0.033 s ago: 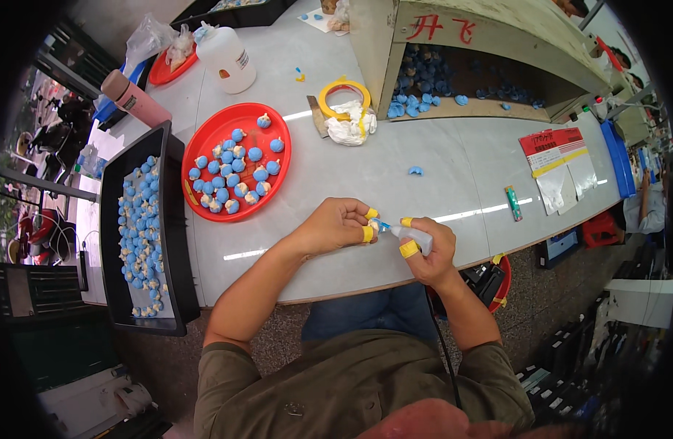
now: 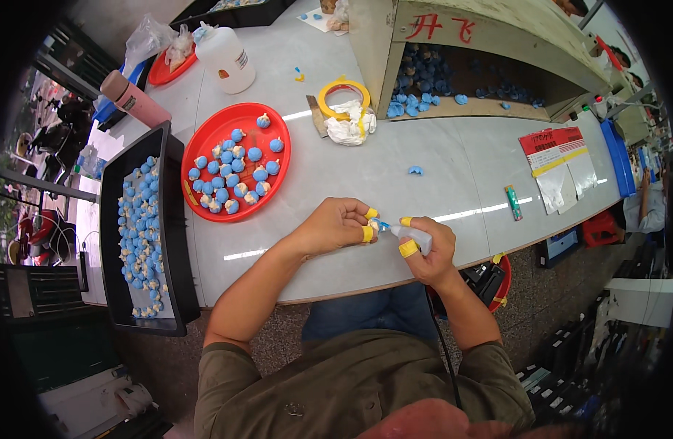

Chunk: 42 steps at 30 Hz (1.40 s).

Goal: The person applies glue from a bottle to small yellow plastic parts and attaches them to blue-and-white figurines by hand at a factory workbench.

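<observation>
My left hand [image 2: 339,224], with yellow tape on its fingertips, pinches a small cream-coloured piece [image 2: 376,226] over the near part of the table. My right hand [image 2: 433,249], also taped in yellow, grips a small translucent squeeze bottle [image 2: 415,238]. The bottle's thin blue nozzle [image 2: 384,224] points left and meets or nearly meets the piece; I cannot tell whether they touch. Fingers hide much of the piece. Beyond my hands lies a loose blue shell piece [image 2: 415,170]. A red round tray [image 2: 276,192] at the left holds several small blue-and-cream balls [image 2: 255,154].
A black bin [image 2: 177,241] full of similar balls stands far left. Behind the red tray are a white jug [image 2: 226,62] and pink bottle [image 2: 142,102]. Yellow tape roll [image 2: 365,93], crumpled tissue [image 2: 347,132], a shelf [image 2: 483,108] with blue shells, and a green tube [image 2: 513,203] lie beyond.
</observation>
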{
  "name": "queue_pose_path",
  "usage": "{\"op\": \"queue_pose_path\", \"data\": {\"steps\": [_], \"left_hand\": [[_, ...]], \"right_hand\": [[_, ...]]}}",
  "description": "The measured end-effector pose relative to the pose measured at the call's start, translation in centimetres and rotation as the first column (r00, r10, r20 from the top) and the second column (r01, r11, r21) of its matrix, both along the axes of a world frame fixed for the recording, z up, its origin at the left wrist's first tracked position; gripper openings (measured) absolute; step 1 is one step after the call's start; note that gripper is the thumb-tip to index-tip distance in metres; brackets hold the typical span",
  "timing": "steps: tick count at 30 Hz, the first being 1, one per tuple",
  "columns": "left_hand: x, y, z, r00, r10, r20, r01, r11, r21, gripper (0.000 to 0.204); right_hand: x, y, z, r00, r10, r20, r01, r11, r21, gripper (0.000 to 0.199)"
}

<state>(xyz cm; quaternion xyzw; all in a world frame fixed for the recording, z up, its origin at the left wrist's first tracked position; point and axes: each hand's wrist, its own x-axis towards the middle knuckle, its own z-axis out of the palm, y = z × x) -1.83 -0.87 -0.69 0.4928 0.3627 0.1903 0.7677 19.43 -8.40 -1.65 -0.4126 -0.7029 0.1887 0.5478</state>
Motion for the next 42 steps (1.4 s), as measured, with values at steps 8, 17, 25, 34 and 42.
{"op": "queue_pose_path", "data": {"steps": [8, 17, 25, 34, 42], "left_hand": [[0.08, -0.03, 0.46, 1.000, 0.014, 0.007, -0.014, 1.000, 0.011, 0.033], [0.19, 0.08, 0.67, 0.999, 0.042, -0.033, -0.043, 0.999, -0.021, 0.031], [0.22, -0.07, 0.49, 0.997, 0.075, -0.005, -0.075, 0.996, -0.044, 0.030], [0.55, -0.14, 0.55, 0.992, 0.122, -0.023, -0.123, 0.992, -0.041, 0.029], [0.46, -0.23, 0.36, 0.996, 0.090, -0.026, -0.090, 0.996, -0.012, 0.030]], "right_hand": [[-0.37, 0.27, 0.00, 0.996, -0.029, 0.080, 0.023, 0.996, 0.082, 0.025], [-0.81, -0.29, 0.42, 0.965, -0.139, 0.224, 0.083, 0.967, 0.241, 0.025], [-0.85, -0.51, 0.65, 0.954, -0.155, 0.255, 0.085, 0.961, 0.264, 0.025], [-0.61, -0.56, 0.49, 0.964, -0.126, 0.236, 0.068, 0.969, 0.237, 0.023], [-0.81, -0.26, 0.03, 0.975, -0.155, 0.158, 0.115, 0.964, 0.239, 0.025]]}}
